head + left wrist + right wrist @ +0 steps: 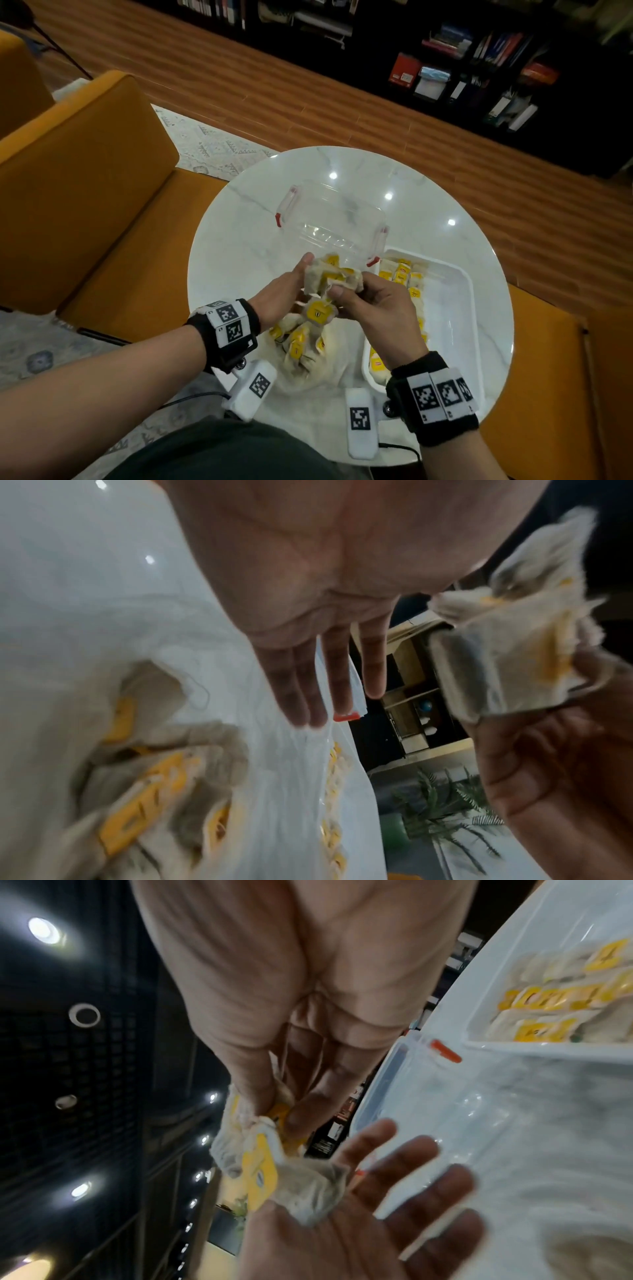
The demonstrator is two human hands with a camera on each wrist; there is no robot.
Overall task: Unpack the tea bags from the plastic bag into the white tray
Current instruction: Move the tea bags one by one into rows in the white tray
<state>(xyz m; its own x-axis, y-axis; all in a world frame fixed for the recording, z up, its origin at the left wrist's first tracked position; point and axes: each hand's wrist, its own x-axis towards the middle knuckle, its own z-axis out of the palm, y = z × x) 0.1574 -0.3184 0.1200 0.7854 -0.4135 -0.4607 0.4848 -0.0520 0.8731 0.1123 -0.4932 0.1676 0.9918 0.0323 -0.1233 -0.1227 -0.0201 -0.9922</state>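
Observation:
My right hand (pixel 346 291) pinches a bundle of tea bags (pixel 330 277) with yellow tags, held above the table between the bag and the clear box. Beside it my left hand (pixel 298 274) is flat with straight fingers, its thumb and palm touching the bundle's left side. In the right wrist view one tea bag of the bundle (pixel 274 1172) lies against the left hand (pixel 377 1191). Below the hands, the crumpled plastic bag (pixel 318 366) holds several more tea bags (pixel 298 342). The white tray (pixel 459 274) sits to the right, with tea bags (pixel 402 274) along its left side.
A clear lidded box with red clips (pixel 329 219) stands just behind the hands on the round white marble table (pixel 239 240). Two white marker blocks (pixel 253 387) (pixel 359 421) lie at the near edge. Orange seats (pixel 102 205) flank the table.

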